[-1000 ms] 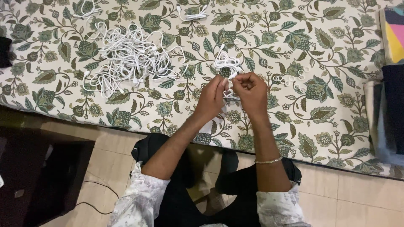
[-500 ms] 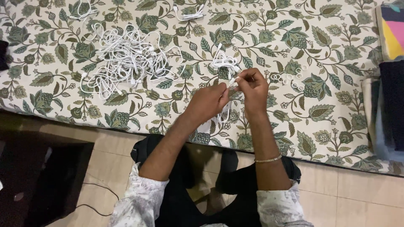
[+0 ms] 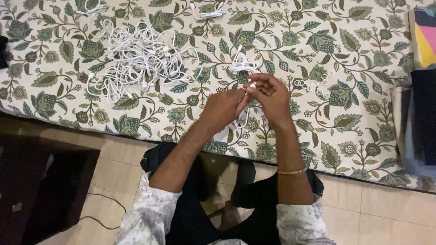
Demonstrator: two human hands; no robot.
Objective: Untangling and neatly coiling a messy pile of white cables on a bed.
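My left hand (image 3: pixel 223 107) and my right hand (image 3: pixel 270 94) meet over a floral bedsheet (image 3: pixel 354 118), both pinching one white cable (image 3: pixel 242 119). Its plug end shows between my fingertips and a loop hangs down under my left hand. Just beyond my hands lies a small bundled white cable (image 3: pixel 244 65). A big tangled pile of white cables (image 3: pixel 138 59) spreads at the upper left. Several small white rings (image 3: pixel 313 84) lie on the sheet to the right of my right hand.
Two more coiled white cables (image 3: pixel 207 12) lie at the top edge. A colourful book (image 3: pixel 424 36) and dark folded cloth (image 3: pixel 422 113) sit at the right edge. A dark box (image 3: pixel 50 190) stands on the tiled floor at lower left, below the bed edge.
My left hand has slid down and left along the cable, letting a loop hang below. My right hand stayed near the small bundle with the plug end.
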